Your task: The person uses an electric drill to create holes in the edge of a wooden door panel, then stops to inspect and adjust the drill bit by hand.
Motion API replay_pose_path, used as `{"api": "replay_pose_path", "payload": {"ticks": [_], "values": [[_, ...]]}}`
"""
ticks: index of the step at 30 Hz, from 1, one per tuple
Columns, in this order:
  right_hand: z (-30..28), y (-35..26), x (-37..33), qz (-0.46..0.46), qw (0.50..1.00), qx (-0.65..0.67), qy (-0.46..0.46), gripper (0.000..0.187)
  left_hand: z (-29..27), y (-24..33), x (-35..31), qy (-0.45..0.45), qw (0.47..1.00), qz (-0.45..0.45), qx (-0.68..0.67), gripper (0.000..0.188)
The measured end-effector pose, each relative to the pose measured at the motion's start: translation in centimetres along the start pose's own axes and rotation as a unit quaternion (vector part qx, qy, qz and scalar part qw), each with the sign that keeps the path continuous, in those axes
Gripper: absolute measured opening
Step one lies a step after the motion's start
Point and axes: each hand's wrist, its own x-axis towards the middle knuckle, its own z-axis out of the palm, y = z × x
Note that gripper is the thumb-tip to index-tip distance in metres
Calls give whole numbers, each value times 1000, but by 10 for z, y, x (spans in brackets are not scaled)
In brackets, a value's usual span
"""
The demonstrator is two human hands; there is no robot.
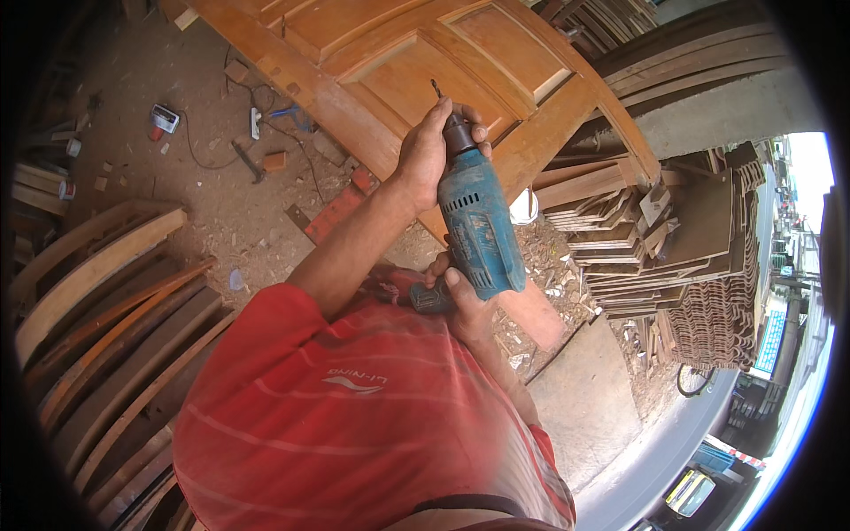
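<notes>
A blue-green power drill (pixel 481 221) is held in front of the torso, over the near edge of a panelled wooden door (pixel 416 75), with its nose pointed away from the body. The dark chuck (pixel 458 134) is gripped by the left hand (pixel 425 150) — the fingers are curled around it, and the hand is closed about as far as the chuck allows. Beyond the fingers a thin drill bit (pixel 435 87) is seen against the door; whether the wood is touched by its tip cannot be told. The rear of the drill is held by the right hand (pixel 469 308), closed around the handle area with the thumb laid near the body; the trigger is hidden, so it cannot be told whether it is pressed.

A red shirt (pixel 336 416) is worn. On the dusty floor (pixel 204 212) to the left, a hammer (pixel 249 164) is placed beside a small wooden block (pixel 274 161), near a white power strip (pixel 255 124) and loose cables; a white-and-red device (pixel 165 119) is set farther off. Curved wooden pieces (pixel 115 292) are ranged at the lower left. To the right, cut boards (pixel 611 252) are stacked high, with a white bucket (pixel 523 208) seen partly behind the drill — and a reddish plank (pixel 534 320) is laid nearer the body.
</notes>
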Motion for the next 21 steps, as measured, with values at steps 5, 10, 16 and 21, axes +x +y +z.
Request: {"api": "replay_pose_path", "payload": {"ticks": [5, 10, 16, 21], "values": [[7, 0, 2, -10, 999, 24, 22, 37, 0, 3, 1, 14, 1000, -2, -12, 43], [6, -2, 3, -19, 1000, 12, 9, 38, 1, 6, -2, 9, 1000, 0, 2, 42], [8, 1, 3, -17, 1000, 23, 11, 39, -3, 8, -2, -3, 1000, -4, -10, 42], [9, 1, 3, -23, 1000, 16, 4, 39, -2, 9, -4, 4, 1000, -4, -4, 43]]}}
